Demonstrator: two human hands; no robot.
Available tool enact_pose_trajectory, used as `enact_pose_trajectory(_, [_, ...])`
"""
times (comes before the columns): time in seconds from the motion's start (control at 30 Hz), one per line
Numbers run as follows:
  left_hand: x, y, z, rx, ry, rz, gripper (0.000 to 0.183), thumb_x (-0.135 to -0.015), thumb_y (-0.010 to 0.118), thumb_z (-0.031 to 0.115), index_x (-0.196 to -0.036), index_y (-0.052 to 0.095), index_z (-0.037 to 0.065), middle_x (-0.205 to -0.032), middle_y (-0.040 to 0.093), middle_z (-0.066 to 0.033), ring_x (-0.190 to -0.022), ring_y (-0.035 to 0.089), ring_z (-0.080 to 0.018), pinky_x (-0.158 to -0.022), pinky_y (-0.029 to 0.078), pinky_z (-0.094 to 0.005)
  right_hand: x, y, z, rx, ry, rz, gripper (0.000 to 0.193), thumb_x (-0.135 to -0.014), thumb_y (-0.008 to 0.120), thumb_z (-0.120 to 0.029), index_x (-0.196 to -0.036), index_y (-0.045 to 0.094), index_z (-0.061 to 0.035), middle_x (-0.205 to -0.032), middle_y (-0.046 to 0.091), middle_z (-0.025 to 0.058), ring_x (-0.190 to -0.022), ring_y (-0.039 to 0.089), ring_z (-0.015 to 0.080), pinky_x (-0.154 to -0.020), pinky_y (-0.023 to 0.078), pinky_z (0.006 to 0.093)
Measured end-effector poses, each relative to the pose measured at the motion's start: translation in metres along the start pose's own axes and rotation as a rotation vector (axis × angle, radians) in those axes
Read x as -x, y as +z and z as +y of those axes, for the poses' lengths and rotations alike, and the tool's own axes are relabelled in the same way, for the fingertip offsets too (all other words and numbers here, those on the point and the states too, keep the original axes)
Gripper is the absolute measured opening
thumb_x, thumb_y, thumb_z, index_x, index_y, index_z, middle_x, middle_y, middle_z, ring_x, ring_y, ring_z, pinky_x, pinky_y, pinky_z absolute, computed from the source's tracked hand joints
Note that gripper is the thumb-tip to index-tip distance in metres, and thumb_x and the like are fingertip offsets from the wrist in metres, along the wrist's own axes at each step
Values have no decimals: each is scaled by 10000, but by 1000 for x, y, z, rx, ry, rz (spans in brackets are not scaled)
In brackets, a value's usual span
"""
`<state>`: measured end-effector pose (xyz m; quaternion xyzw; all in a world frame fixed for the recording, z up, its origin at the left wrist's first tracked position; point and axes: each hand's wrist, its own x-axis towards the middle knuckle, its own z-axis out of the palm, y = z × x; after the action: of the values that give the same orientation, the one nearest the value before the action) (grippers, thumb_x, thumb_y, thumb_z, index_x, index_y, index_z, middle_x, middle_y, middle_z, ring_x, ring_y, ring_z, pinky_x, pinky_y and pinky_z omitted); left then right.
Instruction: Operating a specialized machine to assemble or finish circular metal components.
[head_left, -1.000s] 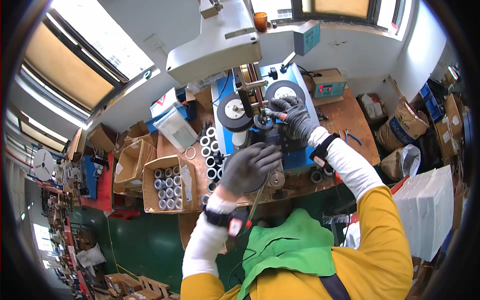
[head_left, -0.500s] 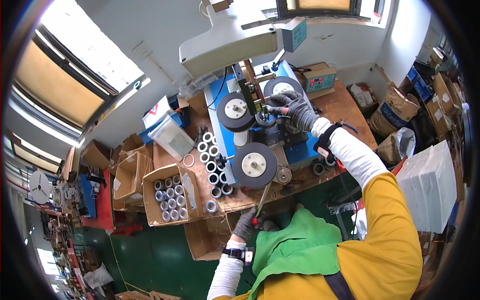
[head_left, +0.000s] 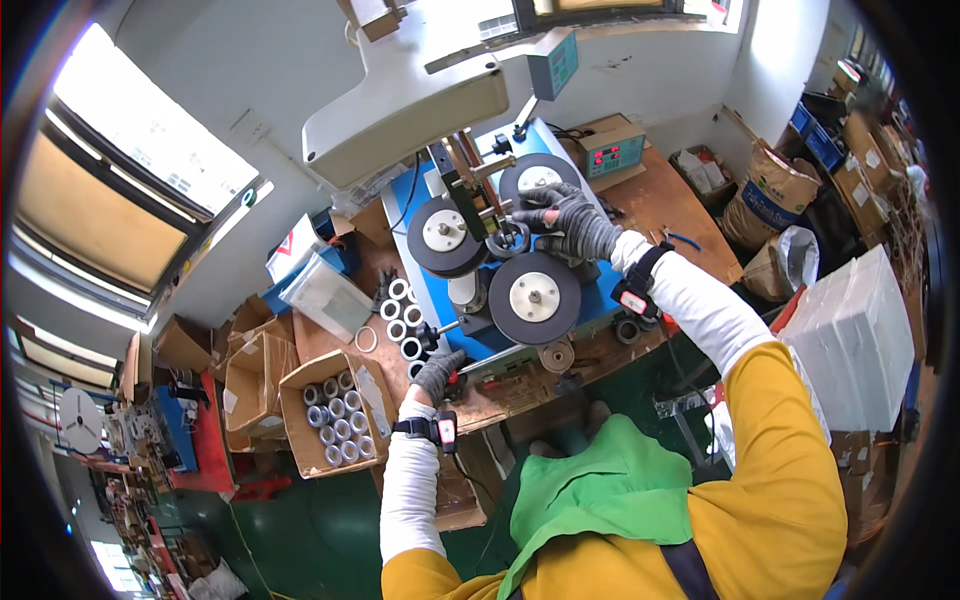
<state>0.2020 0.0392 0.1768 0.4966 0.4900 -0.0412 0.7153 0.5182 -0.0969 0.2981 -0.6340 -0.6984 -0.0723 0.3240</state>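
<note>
We see a dark ring (head_left: 511, 252) among three black wheels (head_left: 560, 310) on the machine. The right hand (head_left: 580, 226) curls close beside it (we cannot tell whether it grips). The left hand (head_left: 438, 376), its hold unclear to us, is low by the table's front edge (head_left: 492, 412), near pale rings (head_left: 390, 331).

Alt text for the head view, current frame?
A gloved right hand reaches in among three black wheels on a blue-based machine. The gloved left hand is at its near-left corner, grip unclear. Farther left, pale rings lie on a table beside an open cardboard box.
</note>
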Motion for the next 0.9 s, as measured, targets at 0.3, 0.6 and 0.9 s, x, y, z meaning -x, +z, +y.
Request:
enact_pose_trajectory(0.3, [3,11,-22,-684,952,448,157,-849,444,186,-932,529,84,-631,552,-130,-486,527,-226,-472,406,-334,73,-84,7,-153,414,-55,348,-733,605,-106,-1069,520,-69,-969,553,84,-774,546,156,-699,452,278])
enact_pose_trajectory(0.6, [-13,8,-28,-792,1158,581,170,-839,430,160,-981,503,103,-703,575,-148,-587,548,-323,-513,423,-390,81,-117,-8,9,297,-50,264,-761,589,-139,-999,540,-36,-889,582,85,-777,550,160,-681,450,280])
enact_pose_trajectory(0.9, [44,-27,-24,-662,914,233,385,-832,439,274,-1136,428,38,-931,556,-168,-828,555,-249,-711,425,-309,-18,-163,-53,-105,188,79,245,-790,556,-217,-967,570,-47,-811,595,58,-775,553,123,-706,440,269])
